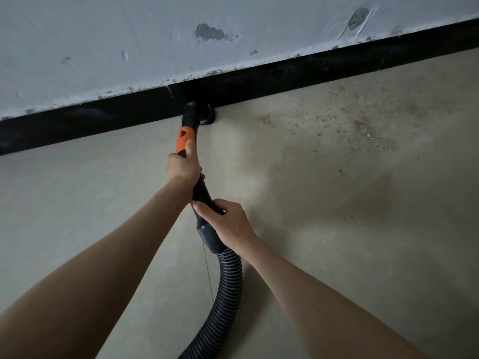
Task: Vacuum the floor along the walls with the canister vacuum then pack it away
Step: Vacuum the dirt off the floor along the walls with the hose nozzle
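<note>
Vacuum nozzle (201, 112) sits against the black baseboard (311, 71), left hand (182, 168) gripping the orange-topped wand handle (184, 137) and right hand (228, 224) grasping the hose cuff (207, 235); wall-edge vacuuming seems underway, so next slide right toward the grit (363, 128).

— Where does your one view look from?
— From your head, angled forward and down over both bare forearms, close above them. Past your fingers (193, 149) it faces the black skirting strip (285, 73) under the scuffed grey-white plaster wall (129, 35).
</note>
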A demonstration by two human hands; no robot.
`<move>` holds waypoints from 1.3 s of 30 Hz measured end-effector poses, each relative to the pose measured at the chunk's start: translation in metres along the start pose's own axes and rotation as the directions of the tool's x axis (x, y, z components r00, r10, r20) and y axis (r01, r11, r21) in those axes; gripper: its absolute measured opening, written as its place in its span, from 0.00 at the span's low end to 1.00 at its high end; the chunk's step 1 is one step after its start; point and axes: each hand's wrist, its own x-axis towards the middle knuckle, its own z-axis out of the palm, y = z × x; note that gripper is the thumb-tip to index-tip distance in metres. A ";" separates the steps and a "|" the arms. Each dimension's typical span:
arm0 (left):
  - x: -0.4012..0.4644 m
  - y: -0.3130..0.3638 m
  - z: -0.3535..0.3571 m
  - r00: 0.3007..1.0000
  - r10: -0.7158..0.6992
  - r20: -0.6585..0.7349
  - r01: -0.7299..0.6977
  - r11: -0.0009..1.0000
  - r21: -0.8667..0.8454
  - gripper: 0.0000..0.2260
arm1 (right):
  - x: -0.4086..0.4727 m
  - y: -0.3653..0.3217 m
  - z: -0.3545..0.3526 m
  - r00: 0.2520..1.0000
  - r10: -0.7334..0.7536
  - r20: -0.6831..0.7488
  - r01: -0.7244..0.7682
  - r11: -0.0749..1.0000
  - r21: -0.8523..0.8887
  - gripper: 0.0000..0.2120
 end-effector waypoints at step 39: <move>-0.070 0.031 0.088 0.960 0.031 0.277 -0.023 0.999 -0.029 0.18 | -0.042 0.009 -0.092 0.983 0.004 -0.182 -0.001 1.000 0.015 0.16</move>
